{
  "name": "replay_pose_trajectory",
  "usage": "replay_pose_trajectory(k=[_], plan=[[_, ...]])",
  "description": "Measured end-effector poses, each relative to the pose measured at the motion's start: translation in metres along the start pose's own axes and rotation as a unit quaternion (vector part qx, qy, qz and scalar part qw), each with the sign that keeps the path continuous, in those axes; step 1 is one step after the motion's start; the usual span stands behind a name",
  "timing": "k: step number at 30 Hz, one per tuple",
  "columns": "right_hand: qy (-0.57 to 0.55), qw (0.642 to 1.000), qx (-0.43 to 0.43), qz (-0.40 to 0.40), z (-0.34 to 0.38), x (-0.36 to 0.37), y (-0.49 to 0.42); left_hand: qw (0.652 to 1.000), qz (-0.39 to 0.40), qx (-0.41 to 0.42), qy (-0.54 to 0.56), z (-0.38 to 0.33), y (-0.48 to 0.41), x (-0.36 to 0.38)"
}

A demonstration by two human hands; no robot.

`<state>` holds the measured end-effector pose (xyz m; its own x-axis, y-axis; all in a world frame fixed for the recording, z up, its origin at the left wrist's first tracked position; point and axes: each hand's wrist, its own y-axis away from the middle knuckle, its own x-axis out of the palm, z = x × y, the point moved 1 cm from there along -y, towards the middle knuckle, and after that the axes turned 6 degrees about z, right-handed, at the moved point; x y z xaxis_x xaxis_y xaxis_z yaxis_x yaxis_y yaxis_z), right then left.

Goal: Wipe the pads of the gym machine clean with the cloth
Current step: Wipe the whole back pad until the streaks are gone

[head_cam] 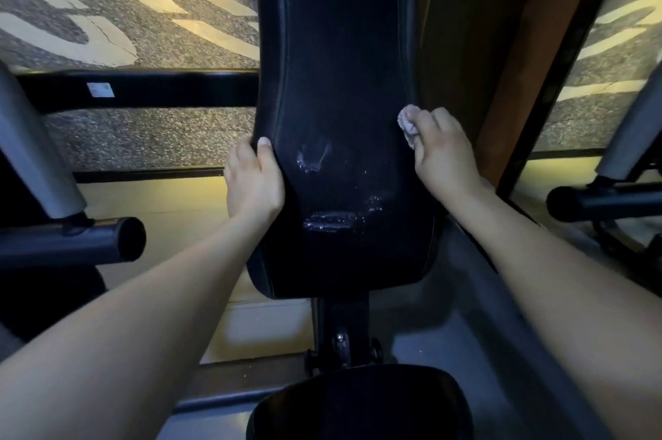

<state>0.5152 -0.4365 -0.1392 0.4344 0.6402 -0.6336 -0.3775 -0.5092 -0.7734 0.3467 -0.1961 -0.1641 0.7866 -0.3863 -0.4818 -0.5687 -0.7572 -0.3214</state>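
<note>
Cloth (408, 124) one, pads (340, 63) two.

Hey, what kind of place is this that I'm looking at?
Most likely a gym. The left hand grips a black upright back pad above a seat pad, the right hand holds a cloth, and the floor looks like speckled rubber matting.

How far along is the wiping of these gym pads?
Nothing looks finished: pale smears show on the back pad. In hand: right hand holds the cloth at its right edge, left hand grips its left edge. Left: those smears, probably the seat pad.
</note>
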Motion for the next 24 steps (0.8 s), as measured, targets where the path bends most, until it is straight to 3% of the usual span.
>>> replay_pose_trajectory(k=[4,8,14,19,22,24], plan=[[-0.017,1.0,-0.005,-0.017,0.001,0.014,0.065,0.997,-0.063,0.004,-0.047,0.005,0.008,0.011],[-0.002,0.998,-0.062,0.03,-0.014,0.01,0.047,0.995,-0.081,0.009,-0.052,0.01,0.009,0.02],[-0.139,0.983,0.123,0.005,-0.013,0.01,0.02,0.997,-0.072,0.021,-0.034,0.01,0.011,0.016],[-0.135,0.959,0.25,0.016,-0.012,0.02,0.09,0.996,-0.08,0.011,-0.039,0.008,0.013,0.019],[-0.108,0.956,0.272,0.019,-0.01,0.021,0.103,0.994,-0.093,0.011,-0.049,0.008,0.013,0.022],[-0.085,0.967,0.239,0.016,-0.013,0.016,0.075,0.994,-0.095,0.008,-0.05,0.007,0.013,0.022]])
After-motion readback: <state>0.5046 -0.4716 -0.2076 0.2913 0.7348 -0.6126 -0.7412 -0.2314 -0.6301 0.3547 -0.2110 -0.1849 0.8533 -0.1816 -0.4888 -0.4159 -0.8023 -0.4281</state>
